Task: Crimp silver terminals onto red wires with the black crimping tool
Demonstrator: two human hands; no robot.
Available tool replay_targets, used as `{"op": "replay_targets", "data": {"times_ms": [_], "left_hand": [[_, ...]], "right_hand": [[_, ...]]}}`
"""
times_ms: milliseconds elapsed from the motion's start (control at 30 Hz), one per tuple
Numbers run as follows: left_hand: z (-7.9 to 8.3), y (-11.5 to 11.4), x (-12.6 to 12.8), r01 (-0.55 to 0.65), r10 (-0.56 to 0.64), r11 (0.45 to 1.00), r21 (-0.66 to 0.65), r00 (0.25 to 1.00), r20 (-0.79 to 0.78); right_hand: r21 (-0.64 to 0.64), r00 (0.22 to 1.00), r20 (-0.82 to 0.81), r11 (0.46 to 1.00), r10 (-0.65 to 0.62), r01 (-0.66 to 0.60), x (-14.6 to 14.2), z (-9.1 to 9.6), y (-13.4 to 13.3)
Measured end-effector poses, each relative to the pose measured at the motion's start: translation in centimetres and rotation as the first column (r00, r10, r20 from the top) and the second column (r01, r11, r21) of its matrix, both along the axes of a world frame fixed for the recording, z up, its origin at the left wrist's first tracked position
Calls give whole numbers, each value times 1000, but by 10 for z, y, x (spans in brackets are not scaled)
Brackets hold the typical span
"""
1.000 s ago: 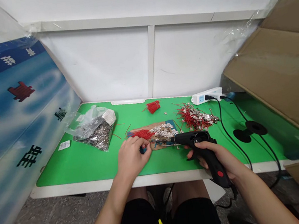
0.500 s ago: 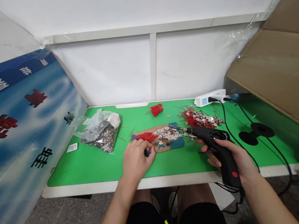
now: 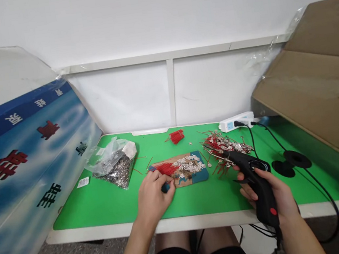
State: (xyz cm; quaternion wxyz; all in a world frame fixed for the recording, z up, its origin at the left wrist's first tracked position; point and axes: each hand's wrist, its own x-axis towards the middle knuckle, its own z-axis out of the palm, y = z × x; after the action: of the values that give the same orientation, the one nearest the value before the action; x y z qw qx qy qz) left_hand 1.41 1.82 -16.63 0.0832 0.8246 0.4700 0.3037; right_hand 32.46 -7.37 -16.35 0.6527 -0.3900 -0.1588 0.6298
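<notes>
My right hand is wrapped round the grip of a black soldering gun with a red dot on its handle. Its metal tip points left, apart from the board. My left hand, fingers curled, rests at the near left corner of a brown and blue board; what its fingertips grip is hidden. On that board red wires lie side by side, with small silvery metal tabs at their right ends. Behind the gun's tip is a pile of red wires with metal pieces.
A clear bag of metal pieces lies at left. A tied bundle of red wires sits at the back. At right are a white power strip with black cords and a black spool. Cardboard panels flank the green mat.
The soldering gun has drawn back to the right, its tip moving from the metal tabs on the board to beside the loose pile. My left hand stays at the board. The camera has tilted up.
</notes>
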Motion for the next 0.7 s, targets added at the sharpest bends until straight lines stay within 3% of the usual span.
{"op": "replay_targets", "data": {"times_ms": [267,467,633,700], "left_hand": [[-2,3,-4,36,-28,997,-65,992,120],[3,2,-6,136,-116,983,-121,981,156],[33,13,40,261,-244,957,-130,961,134],[47,24,69,232,-214,963,-140,968,134]], "right_hand": [[38,997,-81,999,-20,23,1,3,-4],[47,991,-129,998,-45,52,-3,6,1],[86,986,-149,992,-74,88,-3,5,3],[98,987,-136,991,-81,95,-3,5,3]]}}
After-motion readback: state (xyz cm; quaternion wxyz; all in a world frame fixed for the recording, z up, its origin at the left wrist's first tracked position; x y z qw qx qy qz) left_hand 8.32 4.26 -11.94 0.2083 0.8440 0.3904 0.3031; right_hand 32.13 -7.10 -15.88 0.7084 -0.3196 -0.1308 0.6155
